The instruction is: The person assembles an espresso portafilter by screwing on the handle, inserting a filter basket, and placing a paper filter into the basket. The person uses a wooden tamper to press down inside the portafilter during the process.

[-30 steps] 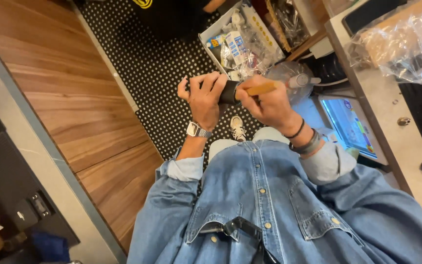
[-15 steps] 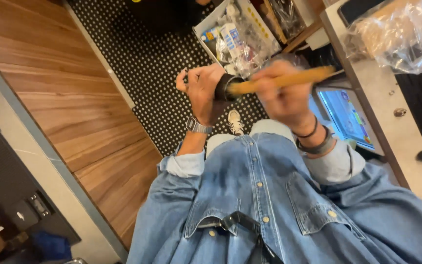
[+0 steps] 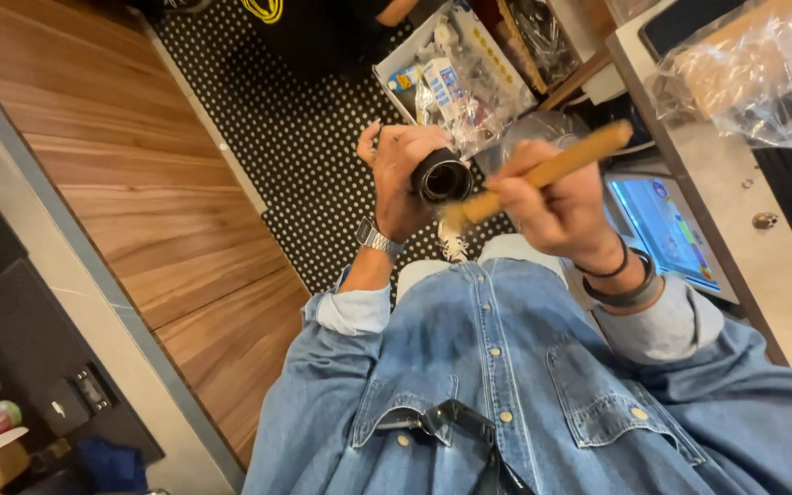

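Looks like a shop or café service area, behind a counter. A touchscreen terminal [image 3: 666, 229] with a lit colourful display sits tilted at the right, beside a pale speckled countertop [image 3: 744, 211] with crinkled clear plastic bags [image 3: 763, 64] on it. Floor is warm wood planks [image 3: 112, 174] next to a black mat with white dots [image 3: 295, 137]. An open white box [image 3: 456, 73] of small packaged goods stands on the mat. Left edge: a dark tray [image 3: 38, 357] with small black devices, cups partly visible. Exact trade unclear.
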